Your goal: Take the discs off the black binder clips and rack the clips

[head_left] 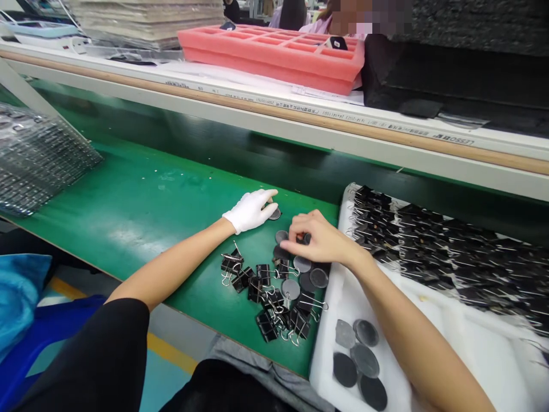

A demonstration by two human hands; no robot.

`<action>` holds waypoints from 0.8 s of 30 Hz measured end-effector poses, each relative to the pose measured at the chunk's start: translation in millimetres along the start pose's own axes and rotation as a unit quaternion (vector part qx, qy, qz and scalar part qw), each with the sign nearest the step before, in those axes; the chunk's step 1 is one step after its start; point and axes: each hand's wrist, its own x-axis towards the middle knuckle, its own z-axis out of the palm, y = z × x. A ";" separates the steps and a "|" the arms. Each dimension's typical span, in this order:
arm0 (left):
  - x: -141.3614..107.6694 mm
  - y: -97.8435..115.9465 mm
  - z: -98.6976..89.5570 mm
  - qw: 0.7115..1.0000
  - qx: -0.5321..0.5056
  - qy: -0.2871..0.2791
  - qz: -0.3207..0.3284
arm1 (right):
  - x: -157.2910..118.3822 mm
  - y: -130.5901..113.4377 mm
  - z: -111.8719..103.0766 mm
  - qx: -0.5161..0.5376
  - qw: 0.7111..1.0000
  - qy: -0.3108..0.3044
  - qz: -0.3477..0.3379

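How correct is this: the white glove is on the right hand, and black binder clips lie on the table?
Wrong hand: the head view shows the white glove on the left hand; the right hand is bare. Black binder clips do lie on the table.

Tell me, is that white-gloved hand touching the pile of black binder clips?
Apart: the head view shows green tabletop between the gloved left hand and the black binder clips.

The left hand (252,210) wore a white glove (240,219); the bare right hand (316,237), fingers curled, was positioned right of the glove.
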 end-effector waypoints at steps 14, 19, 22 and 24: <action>0.4 3.3 -2.0 0.996 0.077 -0.041 0.017 | -6.5 -8.4 -35.9 0.072 0.991 -0.085 0.069; 2.8 3.0 -1.6 0.997 0.066 -0.026 -0.007 | 32.0 32.0 -50.3 -0.041 0.979 -0.085 0.183; 4.3 1.5 -2.4 0.998 0.063 -0.028 -0.007 | 60.8 44.1 -46.8 -0.046 0.966 -0.152 0.203; 4.9 0.4 -3.6 0.998 0.057 -0.032 0.001 | 72.9 47.6 -45.0 -0.035 0.960 -0.185 0.205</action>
